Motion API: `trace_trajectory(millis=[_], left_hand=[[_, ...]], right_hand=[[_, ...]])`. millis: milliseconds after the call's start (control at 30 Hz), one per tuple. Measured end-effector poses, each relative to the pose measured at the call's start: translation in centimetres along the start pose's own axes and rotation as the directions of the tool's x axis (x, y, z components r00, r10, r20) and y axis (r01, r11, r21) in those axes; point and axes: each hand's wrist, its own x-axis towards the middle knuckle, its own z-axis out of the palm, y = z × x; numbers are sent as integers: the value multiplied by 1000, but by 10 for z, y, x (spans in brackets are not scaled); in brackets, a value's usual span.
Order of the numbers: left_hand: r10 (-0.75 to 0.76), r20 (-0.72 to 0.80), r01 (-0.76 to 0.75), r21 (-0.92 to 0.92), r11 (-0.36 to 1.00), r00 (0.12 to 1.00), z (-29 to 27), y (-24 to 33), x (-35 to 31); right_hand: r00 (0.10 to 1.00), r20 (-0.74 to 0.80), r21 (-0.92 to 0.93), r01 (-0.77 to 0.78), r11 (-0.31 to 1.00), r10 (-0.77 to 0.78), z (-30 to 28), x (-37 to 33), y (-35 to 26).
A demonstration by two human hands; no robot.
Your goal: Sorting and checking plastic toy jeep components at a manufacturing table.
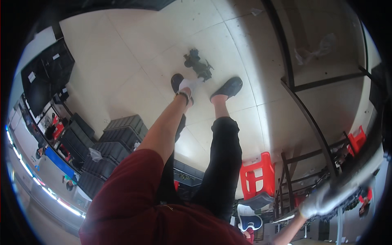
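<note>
Dark assembly (199,66) lies lengthwise, far end slanting left.

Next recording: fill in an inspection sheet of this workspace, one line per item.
Surface: pale tiled floor.
Job's things: dark, irregular object lying on the floor by the person's feet.
Clutter: crumpled clear plastic by a dark metal frame; small scrap on the floor.
Hands: gloved left hand down at the object, grip unclear; gloved right hand out to the right, blurred, grip unclear.
Cables: nothing seen.
Surroundings: stacked grey crates left, red plastic seat right.
</note>
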Motion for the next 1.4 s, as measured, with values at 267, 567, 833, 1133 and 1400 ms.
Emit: trace_trajectory(millis=[267,567,833,1133,1400], left_hand=[[-111,40,105,-727,679,993,32,32,109],[-140,-17,94,-657,748,990,-40,-35,26],[-123,388,336,-550,764,913,-56,-10,-164],[16,95,-41,268,963,995,-55,44,-95],[169,-11,-97,783,614,985,94,72,-23]], right_hand=[[984,172,71,27,997,-39,6,4,-9],[998,1,104,-64,993,64,14,3,-10],[999,42,-24,25,999,-24,3,2,-4],[996,-43,-23,71,997,-72,7,9,-8],[958,-67,194,-263,945,280,16,-22,-7]])
